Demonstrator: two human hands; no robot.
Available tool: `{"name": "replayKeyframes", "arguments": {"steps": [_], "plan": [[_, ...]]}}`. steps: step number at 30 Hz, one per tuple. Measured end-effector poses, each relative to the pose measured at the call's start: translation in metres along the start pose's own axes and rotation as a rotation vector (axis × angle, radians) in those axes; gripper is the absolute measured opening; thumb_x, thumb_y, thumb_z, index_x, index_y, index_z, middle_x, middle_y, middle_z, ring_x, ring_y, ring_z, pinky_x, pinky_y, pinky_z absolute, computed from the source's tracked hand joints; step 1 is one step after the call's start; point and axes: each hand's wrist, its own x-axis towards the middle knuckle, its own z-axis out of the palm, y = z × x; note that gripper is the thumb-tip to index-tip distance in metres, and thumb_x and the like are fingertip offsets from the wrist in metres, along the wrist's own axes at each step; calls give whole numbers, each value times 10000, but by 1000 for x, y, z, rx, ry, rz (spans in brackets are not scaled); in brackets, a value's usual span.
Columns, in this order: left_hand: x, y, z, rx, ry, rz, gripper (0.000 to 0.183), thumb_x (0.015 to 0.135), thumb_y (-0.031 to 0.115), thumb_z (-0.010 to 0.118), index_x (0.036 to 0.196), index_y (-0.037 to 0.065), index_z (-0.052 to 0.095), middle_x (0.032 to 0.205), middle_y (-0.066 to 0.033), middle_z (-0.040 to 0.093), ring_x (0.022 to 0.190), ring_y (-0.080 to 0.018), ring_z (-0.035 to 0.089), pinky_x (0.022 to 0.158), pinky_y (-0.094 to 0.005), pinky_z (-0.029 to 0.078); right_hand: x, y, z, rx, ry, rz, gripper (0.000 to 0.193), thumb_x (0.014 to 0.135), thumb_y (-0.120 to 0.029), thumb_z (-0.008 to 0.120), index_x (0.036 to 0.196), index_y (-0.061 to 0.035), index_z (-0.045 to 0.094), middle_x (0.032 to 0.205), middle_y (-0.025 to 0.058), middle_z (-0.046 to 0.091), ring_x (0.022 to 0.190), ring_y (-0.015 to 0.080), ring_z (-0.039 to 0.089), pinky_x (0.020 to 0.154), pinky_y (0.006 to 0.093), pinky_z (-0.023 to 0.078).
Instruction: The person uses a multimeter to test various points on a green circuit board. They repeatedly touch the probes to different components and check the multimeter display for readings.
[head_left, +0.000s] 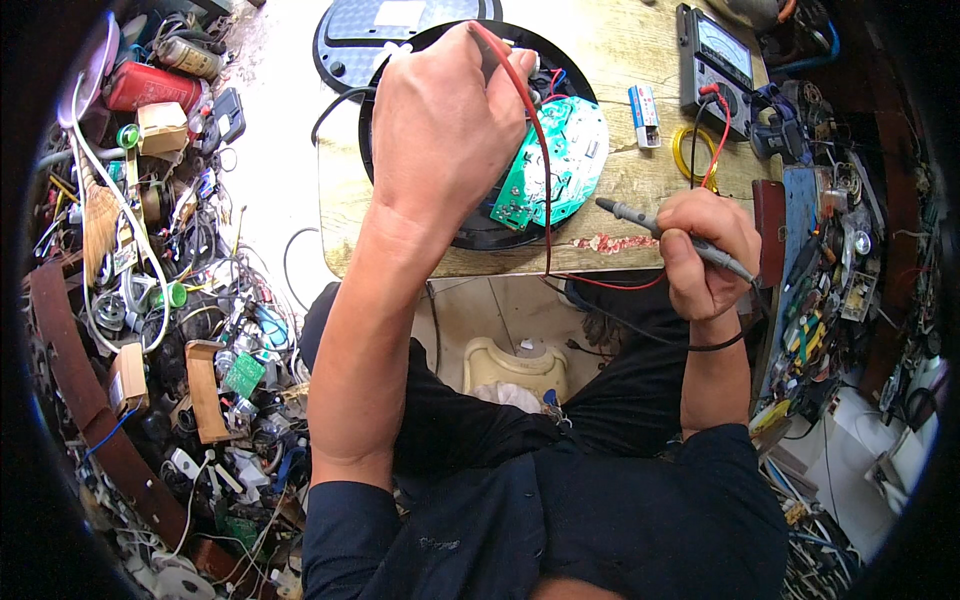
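Observation:
My left hand (435, 130) is closed over the upper part of a round black housing (485, 240). A red test lead (546, 180) rises from its fingertips and loops back toward me; the red probe it appears to hold is mostly hidden by the hand. Inside the housing, a green circuit board (560, 165) lies solder side up beside the hand. My right hand (705, 245) grips a grey test probe (635, 216) like a pen, its dark tip pointing left, just off the board's right edge. From that probe a black lead (700, 347) runs around my right wrist.
An analog multimeter (720, 60) stands at the table's far right with leads plugged in. Nearer are a small blue-and-white box (643, 115) and a yellow coil (684, 150). Behind the housing lies a black round cover (345, 50). Piled parts (240, 375) crowd the left side.

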Motion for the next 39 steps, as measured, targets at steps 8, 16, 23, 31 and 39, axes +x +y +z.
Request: {"name": "replayKeyframes", "arguments": {"steps": [8,16,23,31,39], "plan": [[-1,-4,1,9,8,37,240,947,228,822,887,8,750,662,-203,695,609,-384,725,588,-423,574,4,-7,7,21,-115,-77,155,849,-85,768,986,-46,706,805,108,734,638,304,701,599,397,523],[-1,-2,-2,70,-28,32,266,1008,249,797,987,-17,792,726,-151,755,640,-228,763,632,-347,583,1,-10,17,69,-156,-101,141,861,-101,763,975,-27,723,840,102,752,710,291,746,669,376,558],[0,-3,-2,79,-29,46,264,1008,244,797,979,-19,789,723,-149,755,636,-222,761,620,-343,576,7,-11,21,73,-190,-163,220,813,-13,803,1014,-27,715,823,117,747,659,301,745,589,383,585],[0,-3,-2,67,-32,37,262,1007,242,799,975,-18,787,712,-143,748,622,-212,748,615,-335,571,7,-11,22,25,-152,-178,256,788,0,809,1024,-25,714,841,114,744,675,299,747,585,383,583],[-1,-2,-2,52,-33,34,260,1007,237,796,973,-21,783,691,-141,729,601,-204,728,603,-334,561,8,-11,24,4,-176,-195,272,785,0,817,1031,-25,704,829,119,730,658,296,732,576,381,577]]}}
